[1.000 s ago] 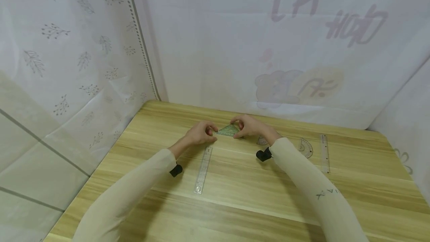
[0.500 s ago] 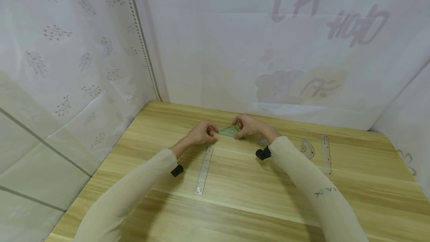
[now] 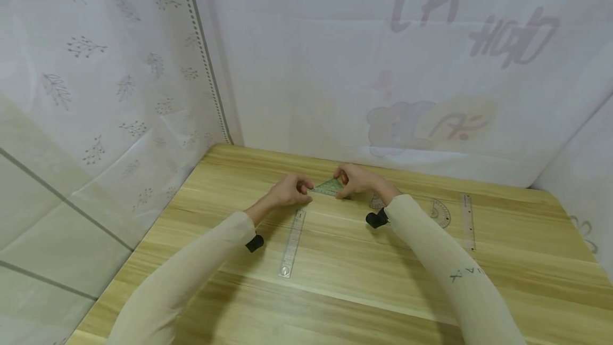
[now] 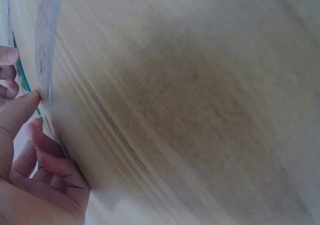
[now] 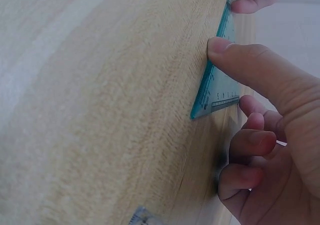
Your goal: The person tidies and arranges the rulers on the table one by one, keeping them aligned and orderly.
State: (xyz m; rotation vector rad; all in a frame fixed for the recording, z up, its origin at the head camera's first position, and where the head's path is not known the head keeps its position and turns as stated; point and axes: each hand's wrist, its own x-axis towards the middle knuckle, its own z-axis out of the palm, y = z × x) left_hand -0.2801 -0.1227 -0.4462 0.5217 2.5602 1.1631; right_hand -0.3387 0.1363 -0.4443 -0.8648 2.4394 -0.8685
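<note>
Counted on the wood-grained surface (image 3: 364, 281): one green set square, two clear straight rulers, one clear protractor and one further clear marked piece. The set square (image 3: 327, 188) is near the centre of the head view, between the two hands, its long edge facing the lower part of the frame.

The right hand (image 3: 358, 179) is clamped on the set square: the thumb bears on the long edge, the forefinger meets the opposite side, and the other fingers are curled. The left hand (image 3: 287, 189) has its forefinger touching the set square's left corner. Thumb and forefinger are slightly apart, and whether the thumb also touches the corner cannot be told; the remaining fingers are bent.

The centre ruler (image 3: 292, 244) runs lengthwise below the left hand. The second ruler (image 3: 468, 222) lies at the right of the frame, with the protractor (image 3: 441, 213) just to its left, partly covered by the right sleeve (image 3: 445, 260). The marked piece (image 3: 375, 200) is partly hidden by the right wrist; its full shape cannot be told.

Two black wrist devices are counted, one at the left cuff (image 3: 255, 243), one at the right (image 3: 377, 219).
</note>
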